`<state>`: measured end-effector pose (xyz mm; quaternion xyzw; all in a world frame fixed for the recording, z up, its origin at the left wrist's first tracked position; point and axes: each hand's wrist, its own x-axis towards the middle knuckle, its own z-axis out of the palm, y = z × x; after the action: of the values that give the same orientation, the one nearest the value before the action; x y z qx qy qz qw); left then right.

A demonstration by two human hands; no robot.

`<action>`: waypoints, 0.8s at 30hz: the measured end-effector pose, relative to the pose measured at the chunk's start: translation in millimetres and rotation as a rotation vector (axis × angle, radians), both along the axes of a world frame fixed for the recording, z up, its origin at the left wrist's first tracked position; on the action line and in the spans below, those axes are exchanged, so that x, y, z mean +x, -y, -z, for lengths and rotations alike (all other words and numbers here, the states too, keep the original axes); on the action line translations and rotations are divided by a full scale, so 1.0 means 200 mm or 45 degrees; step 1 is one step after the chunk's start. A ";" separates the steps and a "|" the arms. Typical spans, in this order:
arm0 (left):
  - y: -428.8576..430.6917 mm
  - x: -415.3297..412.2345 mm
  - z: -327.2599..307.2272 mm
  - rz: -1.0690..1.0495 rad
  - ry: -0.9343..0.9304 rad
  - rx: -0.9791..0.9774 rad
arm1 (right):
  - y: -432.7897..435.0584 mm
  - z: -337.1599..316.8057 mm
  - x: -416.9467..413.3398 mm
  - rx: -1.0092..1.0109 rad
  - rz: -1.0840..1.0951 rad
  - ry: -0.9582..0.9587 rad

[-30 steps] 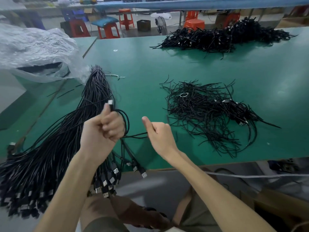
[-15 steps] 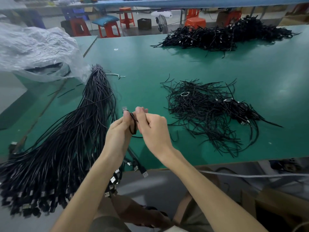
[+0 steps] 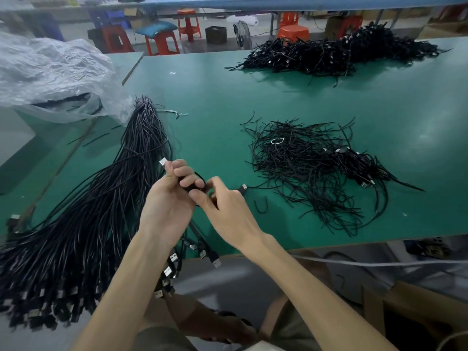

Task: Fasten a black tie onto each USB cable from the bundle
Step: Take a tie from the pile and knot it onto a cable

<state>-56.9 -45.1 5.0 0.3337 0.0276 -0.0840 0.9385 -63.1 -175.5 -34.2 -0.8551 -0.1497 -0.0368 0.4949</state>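
Now — left hand [image 3: 169, 201] grips cable [image 3: 163, 162].

Your table [image 3: 228, 97] is plain green throughout. The bundle [image 3: 101, 211] lying on it is black, tipped with silver plugs [image 3: 38, 312]. The cable [image 3: 186, 179] you hold is likewise black, with silver plug ends. The loose ties [image 3: 304, 168] and the far heap [image 3: 329, 54] are black. The plastic bag [image 3: 50, 72] is clear, crinkled to a milky white. Beyond your table stand orange-red stools [image 3: 293, 31], one bearing a blue cushion [image 3: 157, 27].
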 end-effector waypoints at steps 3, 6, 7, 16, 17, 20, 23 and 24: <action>0.02 -0.01 0.02 -0.050 0.094 0.343 | 0.01 -0.03 0.02 0.000 -0.081 -0.125; 0.04 -0.02 0.05 -0.043 0.179 0.512 | 0.02 -0.07 0.04 0.199 -0.157 -0.278; 0.04 -0.02 0.05 -0.010 0.193 0.508 | 0.02 -0.07 0.04 0.313 -0.154 -0.302; -0.02 -0.01 0.03 0.302 0.356 0.736 | 0.06 -0.06 0.05 0.541 0.010 -0.213; -0.04 -0.01 0.02 0.321 0.381 0.823 | 0.07 -0.05 0.05 0.528 0.005 -0.188; -0.08 -0.02 0.00 0.325 0.446 1.109 | 0.09 -0.05 0.03 0.429 0.020 -0.126; -0.08 -0.02 0.00 0.222 0.513 1.398 | 0.10 -0.06 0.02 0.252 0.054 -0.018; -0.08 -0.02 -0.01 0.166 0.544 1.531 | 0.10 -0.07 0.01 0.222 0.059 0.006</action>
<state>-61.3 -30.0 6.1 0.8122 -0.1381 -0.0424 0.5652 -60.4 -195.7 -21.1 -0.8120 -0.1274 -0.0632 0.5661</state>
